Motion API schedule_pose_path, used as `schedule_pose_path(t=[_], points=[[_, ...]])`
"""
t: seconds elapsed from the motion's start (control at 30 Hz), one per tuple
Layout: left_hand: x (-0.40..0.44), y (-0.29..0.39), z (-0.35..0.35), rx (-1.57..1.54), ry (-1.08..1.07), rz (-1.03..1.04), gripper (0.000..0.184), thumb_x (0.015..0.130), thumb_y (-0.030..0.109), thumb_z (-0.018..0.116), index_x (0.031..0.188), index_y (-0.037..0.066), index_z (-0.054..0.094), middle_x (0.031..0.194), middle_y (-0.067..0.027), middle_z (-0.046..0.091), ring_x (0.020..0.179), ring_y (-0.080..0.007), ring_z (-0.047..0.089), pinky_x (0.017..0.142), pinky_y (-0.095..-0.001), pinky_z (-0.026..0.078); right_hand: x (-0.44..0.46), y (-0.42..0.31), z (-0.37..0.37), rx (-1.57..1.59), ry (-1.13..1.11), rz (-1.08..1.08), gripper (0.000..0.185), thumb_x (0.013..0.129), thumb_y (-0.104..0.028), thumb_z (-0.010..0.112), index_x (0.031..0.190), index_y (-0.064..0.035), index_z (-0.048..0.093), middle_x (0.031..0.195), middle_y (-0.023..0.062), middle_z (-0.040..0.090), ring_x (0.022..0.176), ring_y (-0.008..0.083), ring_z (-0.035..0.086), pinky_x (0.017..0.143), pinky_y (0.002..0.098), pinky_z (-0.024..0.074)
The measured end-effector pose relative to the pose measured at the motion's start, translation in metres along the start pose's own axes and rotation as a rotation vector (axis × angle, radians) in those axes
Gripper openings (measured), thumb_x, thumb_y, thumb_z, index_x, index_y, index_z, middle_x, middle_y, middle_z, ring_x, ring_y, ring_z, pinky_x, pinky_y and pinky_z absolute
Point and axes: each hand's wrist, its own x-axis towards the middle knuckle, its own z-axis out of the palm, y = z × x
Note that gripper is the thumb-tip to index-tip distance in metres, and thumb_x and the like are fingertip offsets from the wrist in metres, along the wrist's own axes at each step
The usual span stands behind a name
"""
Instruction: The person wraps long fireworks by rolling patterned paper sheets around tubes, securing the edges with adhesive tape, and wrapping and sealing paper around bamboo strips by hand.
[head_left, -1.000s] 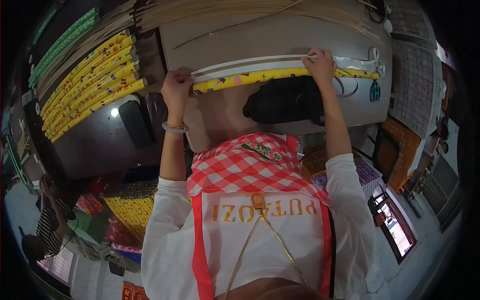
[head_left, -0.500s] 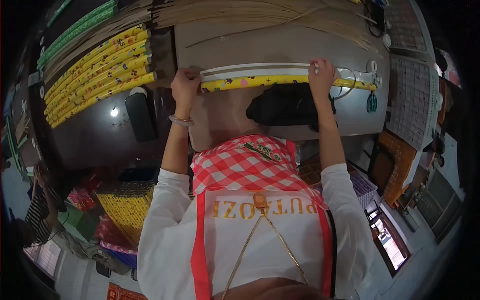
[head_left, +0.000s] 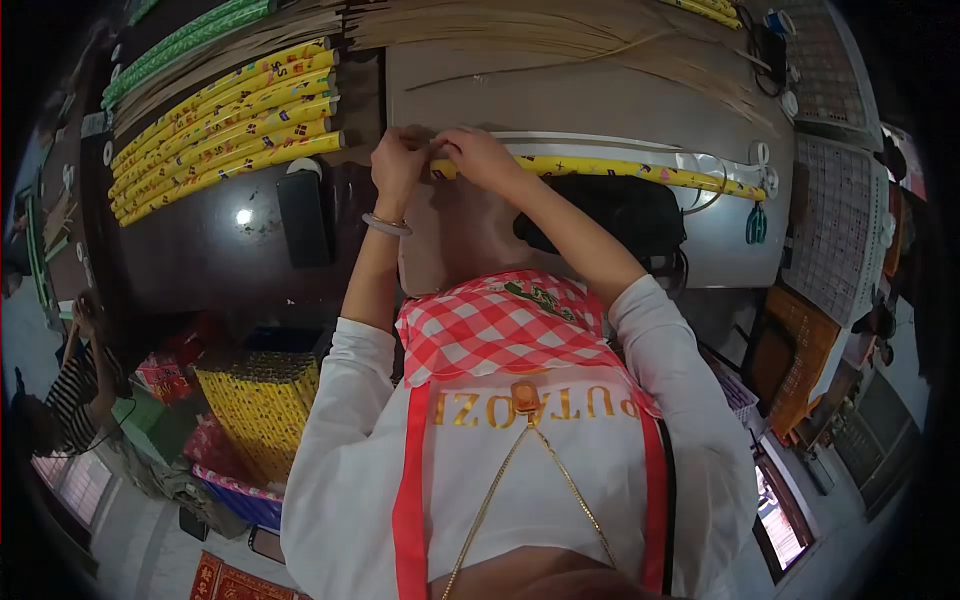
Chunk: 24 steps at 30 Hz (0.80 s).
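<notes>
A yellow patterned tube (head_left: 600, 167) lies across the grey board, with a white strip (head_left: 590, 142) along its far edge. My left hand (head_left: 400, 158) is closed at the tube's left end, fingers pinched on something too small to make out. Right beside it, my right hand (head_left: 470, 157) reaches over that same end with bent fingers; its fingertips are near the left hand's, and what they hold is hidden. A black cloth bundle (head_left: 610, 215) sits just below the tube, under my right forearm.
Several yellow tubes (head_left: 230, 135) and a dark phone (head_left: 303, 218) lie at left. Thin brown strips (head_left: 560, 30) run along the back. Teal-handled scissors (head_left: 757, 222) and a white roll (head_left: 760, 153) are at right. Another person (head_left: 85, 380) is at far left.
My right hand has moved left along the tube from its middle to its left end, beside my left hand. The view has shifted, so the table items appear further right.
</notes>
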Motion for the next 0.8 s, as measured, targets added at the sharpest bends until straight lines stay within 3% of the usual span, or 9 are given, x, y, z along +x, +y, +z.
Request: schedule_pose_path(t=[0.27,0.33,0.5,0.6,0.73,0.8], points=[[0.003,-0.009,0.003,-0.041,-0.031,-0.04,0.037,0.062,0.025,0.076,0.089,0.005,0.061,0.081,-0.008,0.067,0.078,-0.0244,0.064,0.067,-0.0336,0.05,-0.037,0.041,-0.062,0.038,0.033,0.163,0.017,0.084,-0.012,0.054,0.096,-0.0029,0.061,0.09,0.0147,0.062,0.082,0.0298,0.06,0.072,0.0352,0.0471],[0.003,-0.003,0.0,-0.004,-0.038,-0.04,0.037,0.062,0.025,0.076,0.089,0.004,0.061,0.081,-0.0077,0.067,0.078,-0.0242,0.064,0.067,-0.0342,0.05,-0.047,0.054,-0.078,-0.108,0.118,0.112,0.017,0.084,-0.013,0.054,0.096,-0.0043,0.061,0.088,0.0136,0.062,0.08,0.0276,0.061,0.071,0.0335,0.0474],[0.004,-0.003,0.0,0.028,-0.033,-0.016,0.04,0.063,0.025,0.076,0.09,0.0,0.06,0.078,-0.0086,0.067,0.076,-0.0212,0.065,0.067,-0.0313,0.049,-0.072,0.073,-0.115,-0.08,0.185,0.249,0.016,0.084,-0.013,0.053,0.095,-0.0045,0.061,0.089,0.0149,0.062,0.083,0.0304,0.06,0.072,0.0355,0.0471],[-0.001,0.002,-0.003,0.033,-0.024,-0.017,0.038,0.063,0.025,0.075,0.089,0.003,0.061,0.08,-0.0085,0.067,0.078,-0.0235,0.064,0.067,-0.0339,0.049,-0.088,0.088,-0.14,-0.15,0.204,0.389,0.021,0.085,-0.019,0.054,0.101,-0.0075,0.061,0.089,0.0118,0.064,0.081,0.0232,0.062,0.071,0.0312,0.0474],[-0.001,0.002,0.001,0.061,0.014,-0.01,0.037,0.062,0.025,0.074,0.09,0.006,0.06,0.082,-0.0084,0.067,0.081,-0.027,0.064,0.068,-0.0371,0.05,-0.107,0.101,-0.162,-0.261,0.272,0.456,0.02,0.085,-0.019,0.054,0.099,-0.0065,0.061,0.09,0.012,0.063,0.082,0.0254,0.061,0.071,0.0332,0.0473],[-0.004,0.004,0.001,0.061,0.031,-0.01,0.038,0.061,0.026,0.074,0.091,0.006,0.06,0.082,-0.0082,0.066,0.081,-0.0275,0.063,0.068,-0.0375,0.05,-0.11,0.104,-0.162,-0.464,0.321,0.447,0.019,0.085,-0.018,0.053,0.097,-0.0055,0.061,0.091,0.0125,0.062,0.083,0.0283,0.06,0.072,0.0358,0.0469]])
